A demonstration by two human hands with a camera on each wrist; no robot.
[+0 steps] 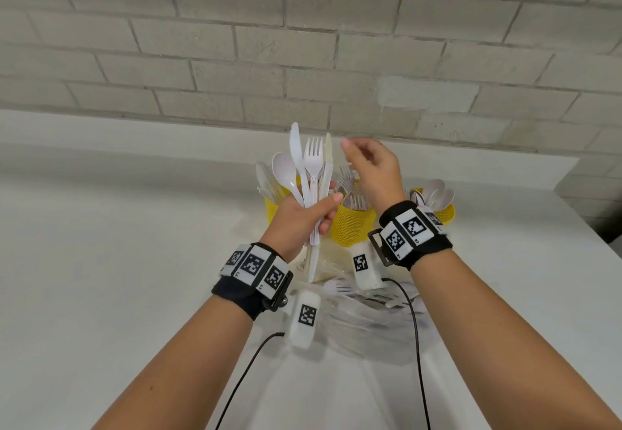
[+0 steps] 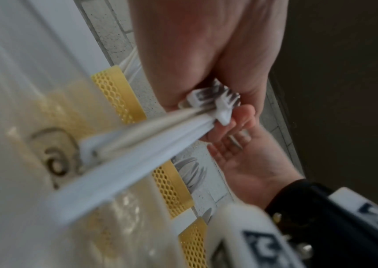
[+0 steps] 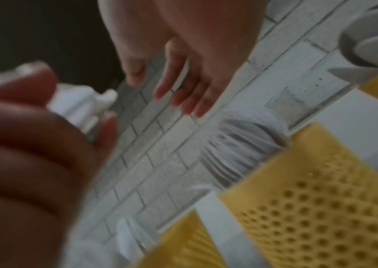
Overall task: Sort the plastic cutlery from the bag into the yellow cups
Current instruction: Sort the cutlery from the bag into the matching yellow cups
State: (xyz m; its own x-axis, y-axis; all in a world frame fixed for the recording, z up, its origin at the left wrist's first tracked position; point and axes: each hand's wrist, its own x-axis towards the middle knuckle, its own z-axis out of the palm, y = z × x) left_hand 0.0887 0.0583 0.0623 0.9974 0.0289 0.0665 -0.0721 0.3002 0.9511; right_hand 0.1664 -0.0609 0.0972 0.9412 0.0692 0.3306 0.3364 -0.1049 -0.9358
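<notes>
My left hand (image 1: 323, 211) grips a bundle of white plastic cutlery (image 1: 311, 174) upright above the table: a spoon, two knives and a fork. My right hand (image 1: 356, 157) hovers just right of the bundle's tips, fingers relaxed and empty. Behind the hands stand three yellow mesh cups: the left cup (image 1: 272, 209) holds knives, the middle cup (image 1: 353, 224) forks, the right cup (image 1: 446, 211) spoons. In the right wrist view the right hand (image 3: 160, 90) shows spread fingers over the forks (image 3: 240, 145). The clear bag (image 1: 367, 318) lies on the table under my wrists.
The white table (image 1: 117, 244) ends at a grey brick wall (image 1: 303, 42) right behind the cups. Its right edge (image 1: 585, 227) runs close to the spoon cup. Black cables (image 1: 417, 345) trail from both wrist cameras across the bag.
</notes>
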